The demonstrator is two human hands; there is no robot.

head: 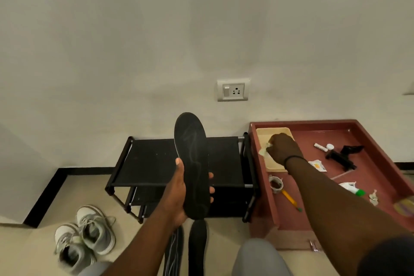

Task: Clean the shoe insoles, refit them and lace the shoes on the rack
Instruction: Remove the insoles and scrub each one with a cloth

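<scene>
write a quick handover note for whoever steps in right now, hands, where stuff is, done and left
Left hand holds a black foam insole upright over the black fabric shoe rack.
Right hand grips a pale wet cloth in the cream tray.
Second black insole and laces lie on the floor; grey-and-white sneakers stand left, unlaced.
Done: insoles and laces out.
Left: wipe, refit, lace, rack.

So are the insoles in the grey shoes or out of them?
Out. The left hand holds one black insole upright; a second insole lies on the floor. The grey shoes stand apart.
</scene>
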